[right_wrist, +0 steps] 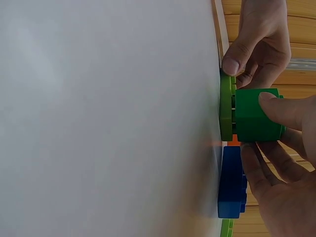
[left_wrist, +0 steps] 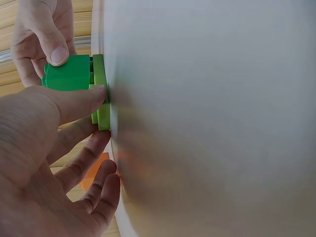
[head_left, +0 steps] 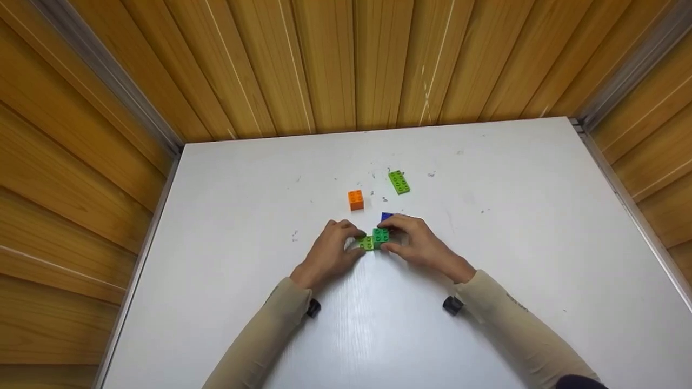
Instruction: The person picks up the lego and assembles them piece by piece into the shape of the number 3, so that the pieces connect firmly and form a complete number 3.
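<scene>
A light green building-block plate (head_left: 365,243) lies flat on the white table, its left end pinched between the thumb and fingers of my left hand (head_left: 332,248). My right hand (head_left: 419,243) grips a darker green block (head_left: 380,235) by its sides, over the plate's right end. In the right wrist view some of the plate's studs show in a thin gap under the green block (right_wrist: 252,118). Close by the right fingers sits a blue block (right_wrist: 230,182), partly hidden by that hand in the head view.
Beyond the hands stands an orange block (head_left: 356,200). Farther back and to the right lies another light green plate (head_left: 399,182). Wood-patterned panels (head_left: 324,65) border the table at the back and both sides.
</scene>
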The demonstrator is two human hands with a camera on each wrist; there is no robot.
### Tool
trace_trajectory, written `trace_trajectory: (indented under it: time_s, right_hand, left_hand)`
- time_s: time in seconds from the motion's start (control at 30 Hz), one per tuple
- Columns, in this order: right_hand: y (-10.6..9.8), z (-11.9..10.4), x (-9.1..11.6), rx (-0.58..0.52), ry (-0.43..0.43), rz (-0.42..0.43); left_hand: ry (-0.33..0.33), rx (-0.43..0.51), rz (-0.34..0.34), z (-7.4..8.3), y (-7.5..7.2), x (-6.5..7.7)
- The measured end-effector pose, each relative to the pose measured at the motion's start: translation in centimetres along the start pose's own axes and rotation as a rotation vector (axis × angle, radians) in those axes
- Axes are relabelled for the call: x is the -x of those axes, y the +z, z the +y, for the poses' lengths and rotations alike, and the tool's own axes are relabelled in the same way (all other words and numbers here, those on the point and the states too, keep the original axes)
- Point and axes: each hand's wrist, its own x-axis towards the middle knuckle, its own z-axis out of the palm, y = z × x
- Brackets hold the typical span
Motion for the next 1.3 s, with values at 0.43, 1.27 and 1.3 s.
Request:
trace_trajectory:
  time_s: [0.43, 1.27, 1.3]
  right_hand:
    - [-0.13, -0.13, 0.0, 0.079, -0.044, 0.0]
    - [-0.29, -0.32, -0.12, 0.106, -0.033, -0.023]
    - [-0.28, -0.35, -0.13, 0.111, -0.035, -0.023]
  left_hand:
    - [0.027, -0.014, 0.014, 0.05, -0.04, -0.08]
    - [0.001, -0.002, 0.009, 0.11, 0.03, -0.02]
    - [0.002, 0.002, 0.01, 0.08, 0.04, -0.02]
